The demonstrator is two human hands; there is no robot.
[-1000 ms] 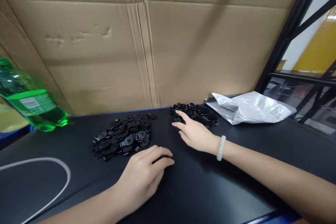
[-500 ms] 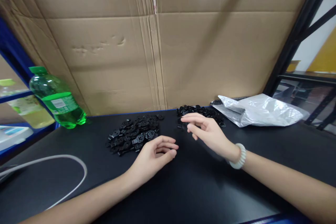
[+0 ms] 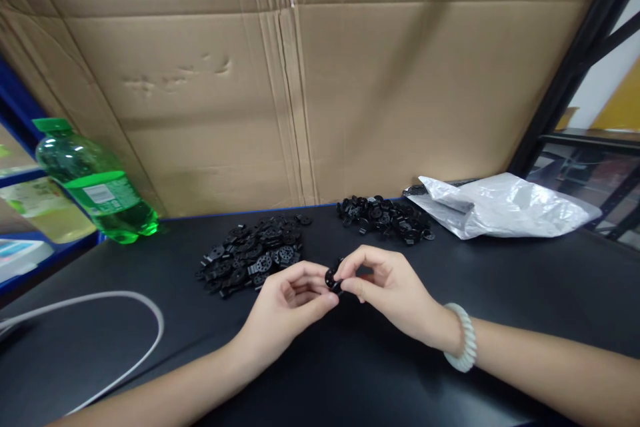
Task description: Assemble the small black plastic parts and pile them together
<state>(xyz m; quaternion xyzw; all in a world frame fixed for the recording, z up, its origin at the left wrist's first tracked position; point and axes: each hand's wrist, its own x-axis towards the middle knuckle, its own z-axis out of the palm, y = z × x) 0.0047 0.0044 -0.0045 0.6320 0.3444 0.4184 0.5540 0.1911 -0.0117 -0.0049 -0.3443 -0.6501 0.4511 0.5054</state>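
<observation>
My left hand [image 3: 290,303] and my right hand [image 3: 387,283] meet over the black table, their fingertips closed on a small round black plastic part [image 3: 331,277]. Thumb and fingers of my left hand hold it from the left; my right thumb and index finger pinch its right side. The fingers cover most of it, so I cannot tell whether it is one piece or two. Just behind my left hand lies a heap of black perforated disc parts [image 3: 250,253]. Beyond my right hand is a second heap of smaller black parts [image 3: 383,217].
A crumpled silvery plastic bag [image 3: 505,207] lies at the back right. At the left stands a green bottle [image 3: 100,183], with a pale cable [image 3: 145,300] looping on the table [image 3: 525,287]. A cardboard sheet [image 3: 210,113] closes off the back.
My right hand has come back from the right heap toward my left hand, and its fingers have pinched together. Both hands are now on the black part. The view has shifted slightly.
</observation>
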